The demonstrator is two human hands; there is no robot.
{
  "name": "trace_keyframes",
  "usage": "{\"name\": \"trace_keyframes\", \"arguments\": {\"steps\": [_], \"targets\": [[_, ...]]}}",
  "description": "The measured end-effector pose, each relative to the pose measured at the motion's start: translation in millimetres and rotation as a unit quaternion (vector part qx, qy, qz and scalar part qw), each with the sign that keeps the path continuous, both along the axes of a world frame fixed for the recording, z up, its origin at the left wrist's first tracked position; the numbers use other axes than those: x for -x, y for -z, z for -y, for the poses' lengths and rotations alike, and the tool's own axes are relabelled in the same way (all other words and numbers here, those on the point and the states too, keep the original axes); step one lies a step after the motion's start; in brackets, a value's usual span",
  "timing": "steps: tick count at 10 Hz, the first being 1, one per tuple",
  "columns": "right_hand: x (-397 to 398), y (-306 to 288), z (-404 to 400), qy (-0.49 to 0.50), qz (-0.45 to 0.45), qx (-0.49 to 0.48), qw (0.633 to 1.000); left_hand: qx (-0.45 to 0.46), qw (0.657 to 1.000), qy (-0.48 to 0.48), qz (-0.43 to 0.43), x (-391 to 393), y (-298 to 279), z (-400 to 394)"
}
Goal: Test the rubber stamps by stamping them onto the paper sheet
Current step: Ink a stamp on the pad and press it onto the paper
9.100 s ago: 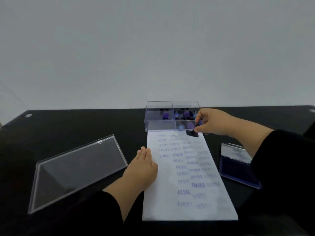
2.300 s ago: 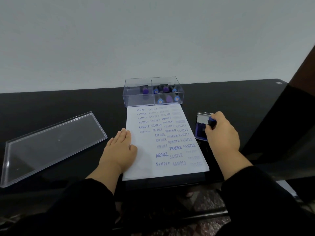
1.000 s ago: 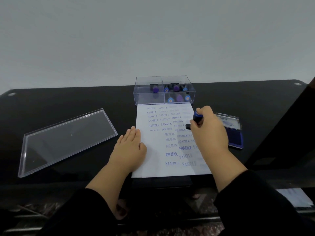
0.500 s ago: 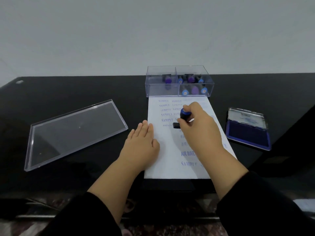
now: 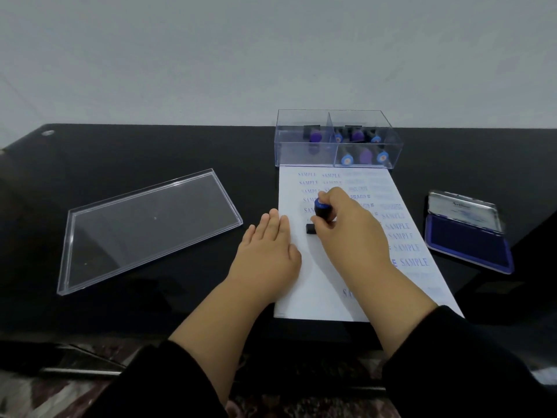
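While the right hand's (image 5: 346, 227) grip curls around it, the stamp (image 5: 320, 217) stands handle-up, base on the paper sheet (image 5: 319, 285).

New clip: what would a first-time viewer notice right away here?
The right hand grips a blue-knobbed stamp at the paper sheet, mid-table, while the left hand lies flat on its left edge. An open ink pad lies to the right, and a clear box of stamps sits behind the sheet.
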State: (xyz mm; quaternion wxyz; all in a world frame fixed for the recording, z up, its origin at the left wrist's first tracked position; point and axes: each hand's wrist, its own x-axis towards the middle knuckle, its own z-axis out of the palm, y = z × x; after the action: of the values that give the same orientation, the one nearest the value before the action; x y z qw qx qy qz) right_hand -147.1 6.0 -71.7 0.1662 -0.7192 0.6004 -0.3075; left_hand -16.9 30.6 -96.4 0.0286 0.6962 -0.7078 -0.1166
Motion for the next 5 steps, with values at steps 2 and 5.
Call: {"name": "trace_keyframes", "arguments": {"steps": [2, 5], "targets": [[-0.2, 1.3, 0.2, 0.015, 0.003, -0.007, 1.0, -0.001, 1.0, -0.002, -0.007, 0.2, -1.0, -0.6], [2.3, 4.7, 1.7, 0.017, 0.019, -0.004, 1.0, 0.003, 1.0, -0.004, -0.006, 0.4, -0.1, -0.8]]}}
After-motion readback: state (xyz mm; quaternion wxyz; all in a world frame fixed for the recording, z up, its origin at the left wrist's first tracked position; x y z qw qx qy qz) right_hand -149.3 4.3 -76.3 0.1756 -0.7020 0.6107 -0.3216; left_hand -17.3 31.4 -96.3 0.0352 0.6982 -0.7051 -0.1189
